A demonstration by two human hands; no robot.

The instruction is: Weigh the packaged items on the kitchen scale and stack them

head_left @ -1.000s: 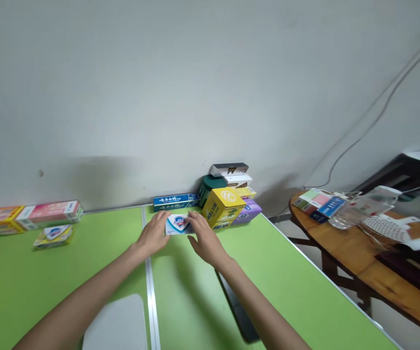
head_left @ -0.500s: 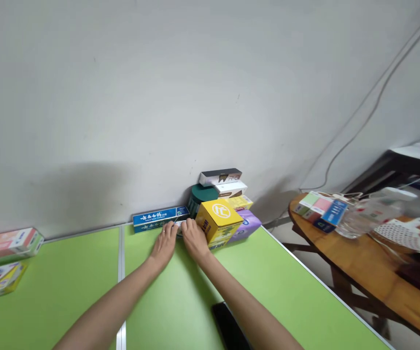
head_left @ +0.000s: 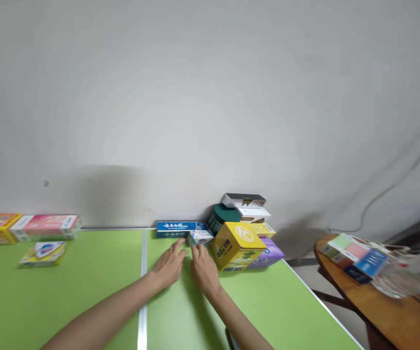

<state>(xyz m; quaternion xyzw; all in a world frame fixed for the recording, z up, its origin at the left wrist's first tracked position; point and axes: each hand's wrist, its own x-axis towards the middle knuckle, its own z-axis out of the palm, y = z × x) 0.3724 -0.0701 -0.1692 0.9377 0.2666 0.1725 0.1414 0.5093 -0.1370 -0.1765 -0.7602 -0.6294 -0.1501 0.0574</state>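
both hands (head_left: 188, 268) blur beside a half-hidden white soap box (head_left: 200, 236).

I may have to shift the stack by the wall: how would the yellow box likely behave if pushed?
The yellow box looks like a stiff, flat-sided carton, so it would probably slide on the smooth green table, not roll. It sits against the purple box, which would likely move too. Its weight can't be judged.

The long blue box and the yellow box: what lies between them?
In the head view, a small white soap box lies between the long blue box and the yellow box.
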